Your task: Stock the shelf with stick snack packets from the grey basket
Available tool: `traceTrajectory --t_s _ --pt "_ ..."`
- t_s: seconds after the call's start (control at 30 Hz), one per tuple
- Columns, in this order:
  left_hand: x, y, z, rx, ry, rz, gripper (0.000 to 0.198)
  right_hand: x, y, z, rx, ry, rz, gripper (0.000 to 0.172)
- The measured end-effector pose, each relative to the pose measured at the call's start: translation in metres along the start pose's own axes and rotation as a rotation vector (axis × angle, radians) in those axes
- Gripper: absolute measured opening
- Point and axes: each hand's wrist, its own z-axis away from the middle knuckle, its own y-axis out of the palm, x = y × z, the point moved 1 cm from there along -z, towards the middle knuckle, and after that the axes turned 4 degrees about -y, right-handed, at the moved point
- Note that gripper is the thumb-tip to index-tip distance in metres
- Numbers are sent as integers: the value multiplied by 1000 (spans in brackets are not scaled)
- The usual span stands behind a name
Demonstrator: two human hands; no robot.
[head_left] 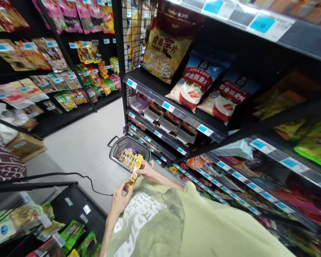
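Observation:
Between my two hands is a narrow yellow snack packet [134, 175], tilted in front of my shirt. My left hand [122, 195] pinches its lower end. Further up, my right hand [146, 169] is closed on the packet's upper part. Just past my hands a grey plastic basket [115, 151] rests on the floor, its handle toward the far left. Inside lie several yellow and purple snack packets [128, 157]. The print on the held packet is too small to read.
A black shelf unit [149, 80] with oatmeal bags [195, 82] rises close on my right. Hanging snack bags [53, 53] line the far left rack. A black cable [88, 178] crosses the floor [96, 132] near a cardboard box [26, 146]. A low rack [69, 210] stands at lower left.

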Motion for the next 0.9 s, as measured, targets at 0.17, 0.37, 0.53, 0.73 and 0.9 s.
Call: traceTrajectory --t_s 0.17,0.37,0.53,0.73,0.9 --pt "6 1 0 7 -22 -18 35 -1 -1 0 2 -4 14 51" --pt "8 2 1 34 -17 -6 37 0 -1 0 -9 16 23 53" --pt "-2 2 6 95 -51 -13 36 -3 -2 5 -43 11 20 49" --pt "-5 3 9 92 -72 -15 32 -14 -8 6 -65 20 46 47" --pt "-7 3 13 87 -104 -43 32 -13 -4 9 78 101 110 55"
